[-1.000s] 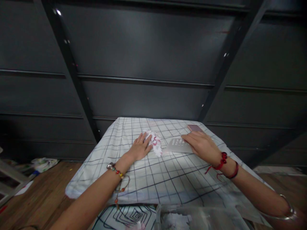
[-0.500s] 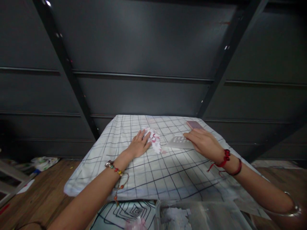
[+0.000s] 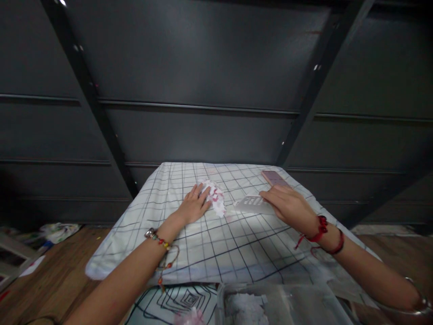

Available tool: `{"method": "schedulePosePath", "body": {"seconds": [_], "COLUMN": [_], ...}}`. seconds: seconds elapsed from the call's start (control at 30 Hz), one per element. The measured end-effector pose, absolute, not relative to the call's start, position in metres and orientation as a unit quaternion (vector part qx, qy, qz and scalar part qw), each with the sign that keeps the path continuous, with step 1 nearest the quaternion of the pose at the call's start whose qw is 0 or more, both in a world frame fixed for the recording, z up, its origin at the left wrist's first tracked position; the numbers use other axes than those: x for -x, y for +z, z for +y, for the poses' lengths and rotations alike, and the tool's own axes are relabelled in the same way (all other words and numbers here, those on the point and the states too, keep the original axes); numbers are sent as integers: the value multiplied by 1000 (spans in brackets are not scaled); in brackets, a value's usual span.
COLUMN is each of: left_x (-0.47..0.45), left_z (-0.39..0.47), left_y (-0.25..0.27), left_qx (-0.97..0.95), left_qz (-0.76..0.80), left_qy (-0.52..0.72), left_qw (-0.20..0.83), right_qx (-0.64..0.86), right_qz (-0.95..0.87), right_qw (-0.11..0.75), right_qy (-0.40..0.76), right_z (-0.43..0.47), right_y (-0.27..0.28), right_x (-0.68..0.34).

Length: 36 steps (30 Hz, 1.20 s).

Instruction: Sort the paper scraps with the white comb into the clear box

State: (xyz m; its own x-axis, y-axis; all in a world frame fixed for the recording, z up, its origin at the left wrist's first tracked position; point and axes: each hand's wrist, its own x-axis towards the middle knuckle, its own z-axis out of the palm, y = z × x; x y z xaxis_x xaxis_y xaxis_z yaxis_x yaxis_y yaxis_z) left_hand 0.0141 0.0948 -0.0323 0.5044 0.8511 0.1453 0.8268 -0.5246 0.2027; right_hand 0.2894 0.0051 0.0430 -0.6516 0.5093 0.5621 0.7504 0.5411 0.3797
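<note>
Clearly, the pile of white and pink scraps (image 3: 217, 199) on the cloth-covered desk (image 3: 233, 243) looks like thin torn paper, so it should be very light, soft and quick to scatter; gathering it under a flat palm or cupping it from the sides would likely serve better than pinching single bits. The left grip (image 3: 194, 205) lies palm down with its fingers spread, touching the near left edge of the pile and not closed round anything. The right grip (image 3: 287, 205) holds the right end of a pale slotted sheet (image 3: 252, 206), whose free edge points toward the scraps but stays apart from them. That sheet seems thin, light and fairly stiff, perhaps smooth plastic that could slip; its solid end is probably the surest place to hold, since the strips between the slots might bend or snap. Just beyond the right grip lies a pink-edged phone (image 3: 273, 178). As for writing, the pink marks on the scraps are too small and blurred to read, and no brand or label is legible on the sheet or phone.
</note>
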Motion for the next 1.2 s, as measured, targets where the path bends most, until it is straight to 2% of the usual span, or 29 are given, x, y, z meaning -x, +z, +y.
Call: {"method": "schedulePosePath", "body": {"seconds": [0.17, 0.43, 0.57, 0.77, 1.2], "left_x": [-15, -14, -13, -13, -14], "left_z": [95, 96, 98, 99, 98], "left_y": [-31, -34, -37, -37, -35], "left_qx": [-868, -871, -873, -873, -871], "left_qz": [482, 476, 470, 470, 472], "left_qy": [108, 112, 123, 123, 117], "left_qw": [57, 51, 48, 49, 62], "right_qx": [377, 358, 365, 344, 356], "right_qz": [-849, -867, -855, -869, -867], "right_qw": [232, 234, 246, 214, 215], "right_qy": [-289, -254, -275, -286, -274], "right_z": [7, 5, 1, 9, 2], "right_y": [42, 38, 40, 41, 45], "right_x": [-287, -285, -283, -278, -283]}}
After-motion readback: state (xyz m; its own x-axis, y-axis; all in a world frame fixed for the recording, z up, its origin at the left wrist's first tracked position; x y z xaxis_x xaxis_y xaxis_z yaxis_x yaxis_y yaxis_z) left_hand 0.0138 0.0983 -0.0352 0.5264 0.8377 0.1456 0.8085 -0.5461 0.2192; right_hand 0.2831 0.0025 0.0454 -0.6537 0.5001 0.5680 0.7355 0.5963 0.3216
